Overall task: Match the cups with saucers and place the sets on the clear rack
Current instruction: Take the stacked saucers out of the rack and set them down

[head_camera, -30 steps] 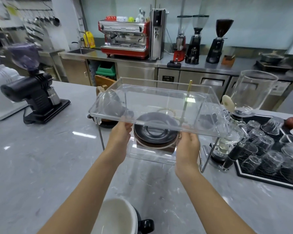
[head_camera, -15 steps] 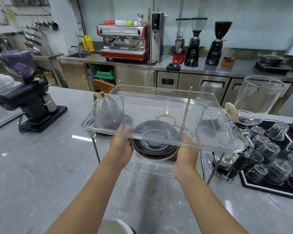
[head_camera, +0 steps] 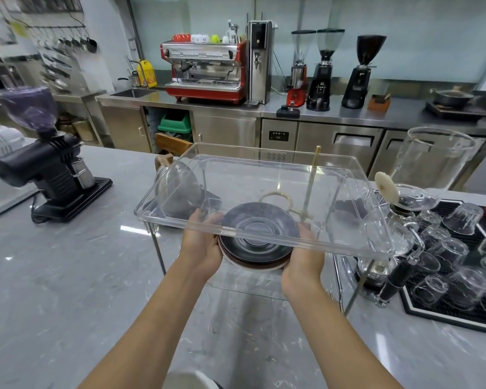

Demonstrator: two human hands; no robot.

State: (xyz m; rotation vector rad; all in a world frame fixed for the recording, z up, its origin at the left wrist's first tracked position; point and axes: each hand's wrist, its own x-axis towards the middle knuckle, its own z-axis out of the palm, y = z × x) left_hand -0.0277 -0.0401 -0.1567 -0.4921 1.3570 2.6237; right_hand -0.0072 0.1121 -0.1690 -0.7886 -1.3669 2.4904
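Both hands hold one stack of saucers (head_camera: 257, 240) under the top shelf of the clear rack (head_camera: 264, 237). Left hand (head_camera: 201, 245) is curled around the left edge of the stack, fingers closed on it; right hand (head_camera: 303, 256) does the same on the right edge. The stack is dark saucers on top, w/ a brown one and a paler one at the bottom, as far as I can see through the acrylic. It sits on or just above the lower level; I cannot tell if it touches.

No cup is paired yet. Only a white rim (head_camera: 191, 379) shows at the bottom edge of the view, probably a cup.

For this step, I think: keep the stack level, both hands at same height, because loose saucers slide on each other. Move it straight toward the body, low enough to pass under the front lip of the top shelf. Mind the thin metal legs (head_camera: 157, 248) on both sides, and the siphon brewer (head_camera: 390, 248) and upturned glasses (head_camera: 446, 248) just beside the rack on the right. Put it on the grey marble counter (head_camera: 68, 276) near the cup before separating.
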